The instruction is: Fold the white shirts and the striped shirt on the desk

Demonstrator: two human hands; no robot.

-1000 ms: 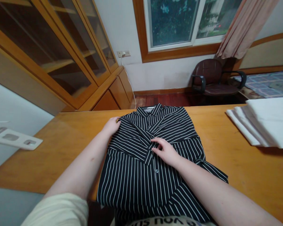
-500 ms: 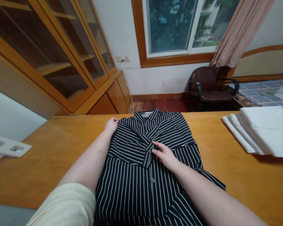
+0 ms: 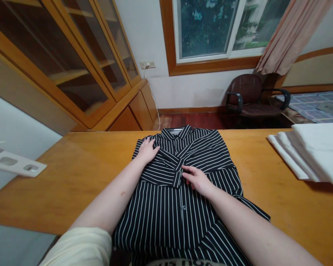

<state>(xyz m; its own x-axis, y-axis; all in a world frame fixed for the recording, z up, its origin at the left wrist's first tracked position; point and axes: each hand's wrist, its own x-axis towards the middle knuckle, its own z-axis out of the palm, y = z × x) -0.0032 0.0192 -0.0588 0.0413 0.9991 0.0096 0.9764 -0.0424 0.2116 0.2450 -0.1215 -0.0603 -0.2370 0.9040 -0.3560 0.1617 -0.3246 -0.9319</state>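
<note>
A black shirt with white stripes (image 3: 161, 210) lies front up on the wooden table (image 3: 80, 177), collar at the far side, with its sleeves folded across the chest. My left hand (image 3: 148, 150) rests on the shirt's left shoulder area, fingers spread on the cloth. Over the middle of the chest, my right hand (image 3: 198, 181) touches the sleeve cuff (image 3: 177, 178) with its fingertips. Its fingers are apart and slightly bent, and no cloth shows gripped between them.
Folded white cloths (image 3: 322, 151) are stacked on the table at the right. A white slotted plastic piece (image 3: 19, 162) juts in at the left. Beyond the table stand a glass-door cabinet (image 3: 80, 74), an office chair (image 3: 246, 96) and a bed (image 3: 319, 105).
My left hand has moved from the shirt's shoulder edge inward onto the cloth, and its fingers have spread. My right hand stays at the cuff. The view has shifted slightly.
</note>
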